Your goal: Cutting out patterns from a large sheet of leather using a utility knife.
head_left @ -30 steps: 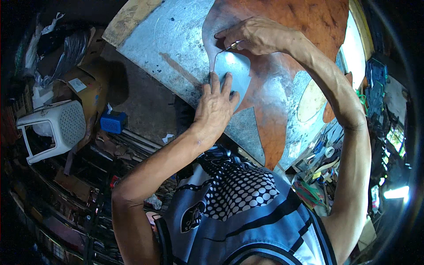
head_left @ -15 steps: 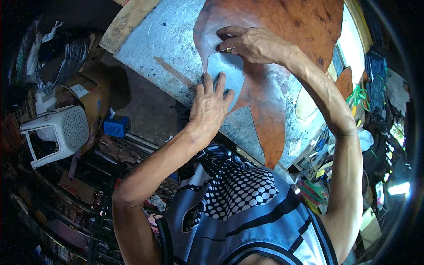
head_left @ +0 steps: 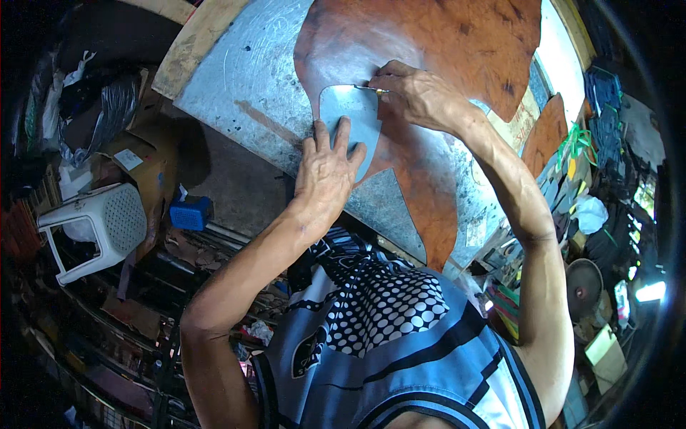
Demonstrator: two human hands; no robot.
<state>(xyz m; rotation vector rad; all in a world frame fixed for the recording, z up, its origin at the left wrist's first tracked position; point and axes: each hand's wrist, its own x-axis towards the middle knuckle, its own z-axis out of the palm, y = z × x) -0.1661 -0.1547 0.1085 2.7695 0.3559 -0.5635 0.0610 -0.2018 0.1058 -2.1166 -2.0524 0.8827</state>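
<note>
My left hand [head_left: 329,168] lies with spread fingers on a pale grey-blue template [head_left: 357,109], pressing it on a brown leather hide [head_left: 421,36]. The template has a rounded outline and a small step in its right side. My right hand [head_left: 421,96] is closed around a slim pointed tool [head_left: 379,91]; its exact kind is unclear. The tool's thin metal tip touches or nearly touches the template's top edge near the right corner. Most of its handle is hidden by my fingers.
The hide lies on a scuffed metal-topped table [head_left: 236,79] with a wooden edge [head_left: 171,68]. A smaller leather piece [head_left: 544,136] lies at the right. On the left are a white plastic stool [head_left: 107,222], a blue basket [head_left: 190,213] and a cardboard box [head_left: 153,164].
My right hand has moved right along the template's top edge, and more of the tool shows now. My left hand stays on the template. The whole view has shifted slightly.
</note>
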